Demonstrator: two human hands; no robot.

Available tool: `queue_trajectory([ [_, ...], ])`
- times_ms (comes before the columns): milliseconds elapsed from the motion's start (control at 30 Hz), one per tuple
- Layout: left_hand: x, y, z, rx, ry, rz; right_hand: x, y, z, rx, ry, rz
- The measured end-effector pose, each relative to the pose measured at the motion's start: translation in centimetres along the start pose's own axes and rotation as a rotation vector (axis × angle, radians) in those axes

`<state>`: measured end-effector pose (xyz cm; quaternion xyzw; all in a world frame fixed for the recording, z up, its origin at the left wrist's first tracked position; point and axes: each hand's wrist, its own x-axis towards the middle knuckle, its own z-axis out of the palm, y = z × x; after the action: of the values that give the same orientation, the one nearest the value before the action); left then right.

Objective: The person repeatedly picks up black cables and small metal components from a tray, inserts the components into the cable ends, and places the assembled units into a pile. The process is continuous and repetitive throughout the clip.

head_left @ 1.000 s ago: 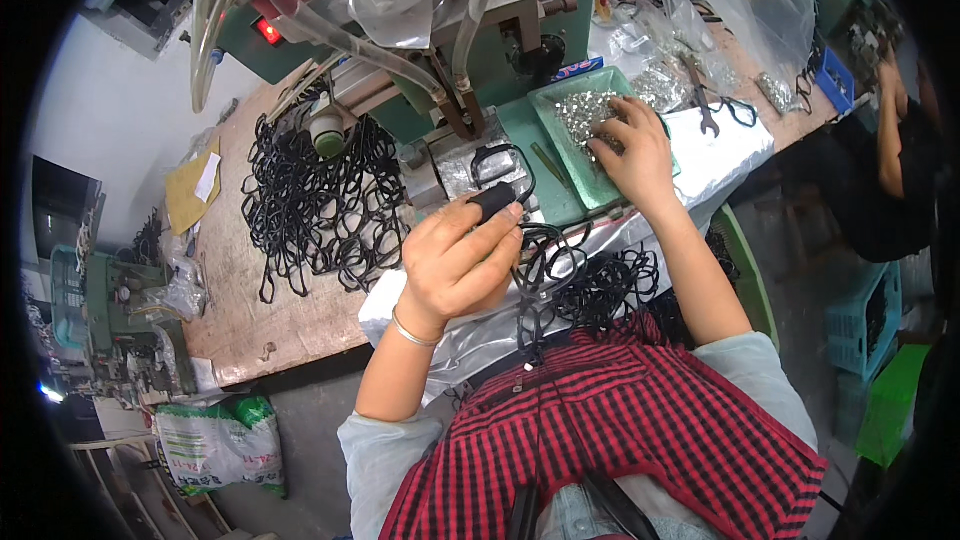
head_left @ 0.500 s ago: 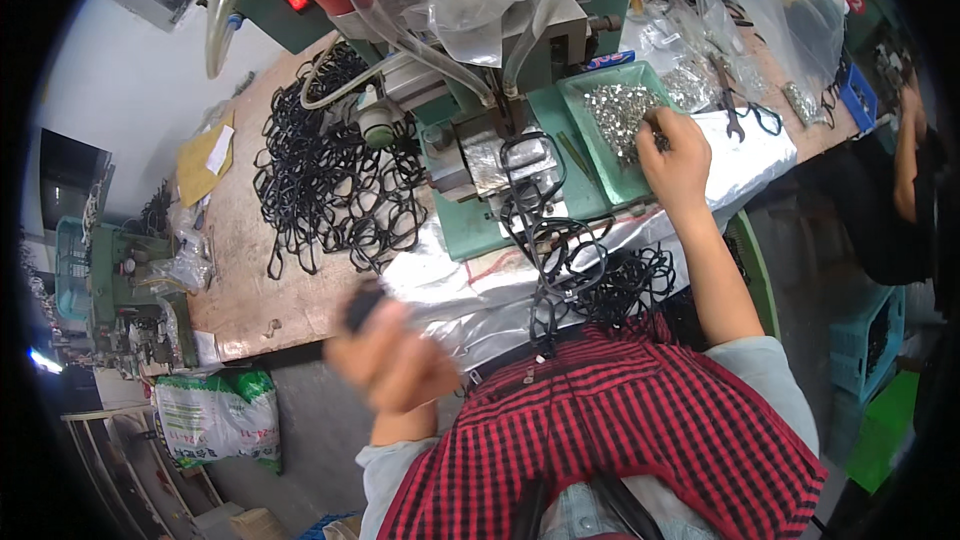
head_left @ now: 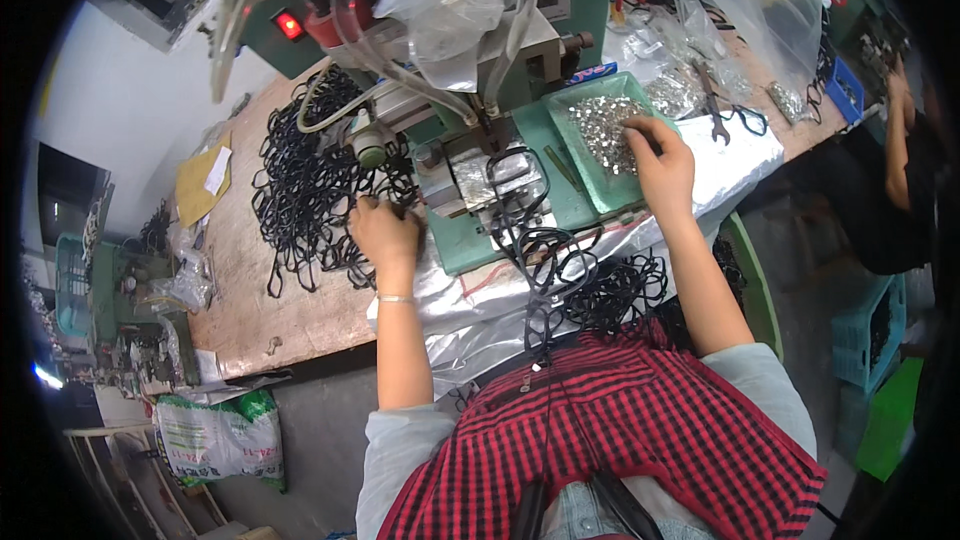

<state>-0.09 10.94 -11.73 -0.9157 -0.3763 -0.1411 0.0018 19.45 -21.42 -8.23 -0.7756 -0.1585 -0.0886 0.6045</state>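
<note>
My left hand rests at the near right edge of a pile of black cord loops. Its fingers are curled down, with a dark patch by them; what they hold, if anything, is hidden. Over a green tray of small shiny metal pieces is my right hand. Its thumb and index finger bend toward each other at the pieces, too small to make out between them. Between both hands stands a green bench machine, with joined black loops hanging from its working point toward my lap.
Clear hoses and a plastic bag hang on the machine. A wrench lies right of the tray on silvery sheeting. More black loops gather at the table's front edge. Another person's arm shows far right.
My left hand has moved forward from the table's front edge onto the loop pile. My right hand stays at the tray, its fingers shifted slightly. The whole view has shifted a little.
</note>
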Motion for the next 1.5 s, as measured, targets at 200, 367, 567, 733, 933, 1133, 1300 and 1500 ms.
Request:
queue_trajectory([
  [200,-2.3,-1.9,-5.3,-0.057,0.044,0.047,-2.3,0.3,-4.5,-0.313,0.086,-0.199],
  [367,-2.2,0.6,-9.3,-0.539,0.375,0.001,-1.1,-7.5,-1.0,0.012,-0.209,-0.199],
  [567,-2.9,0.8,-5.3,-1.19,0.391,-0.053,-0.6,-10.7,5.7,0.512,-0.383,0.022],
  [733,-2.6,4.2,-12.2,-1.584,0.497,0.278,-0.8,-10.4,6.0,0.5,-0.369,-0.003],
  [933,0.5,7.9,-17.0,-1.578,0.523,0.419,-1.6,-12.6,6.3,0.557,-0.364,0.104],
  [1133,-2.2,8.4,-14.3,-1.416,0.521,0.721,-1.6,-10.9,3.6,0.274,-0.359,-0.122],
  [1300,-3.5,10.0,-12.6,-0.914,0.424,1.102,-0.1,-1.5,1.0,-0.79,-0.081,-0.331],
  [1500,-3.3,10.6,-11.1,-0.789,0.563,1.226,0.1,1.3,0.5,-0.586,-0.049,-0.452],
])
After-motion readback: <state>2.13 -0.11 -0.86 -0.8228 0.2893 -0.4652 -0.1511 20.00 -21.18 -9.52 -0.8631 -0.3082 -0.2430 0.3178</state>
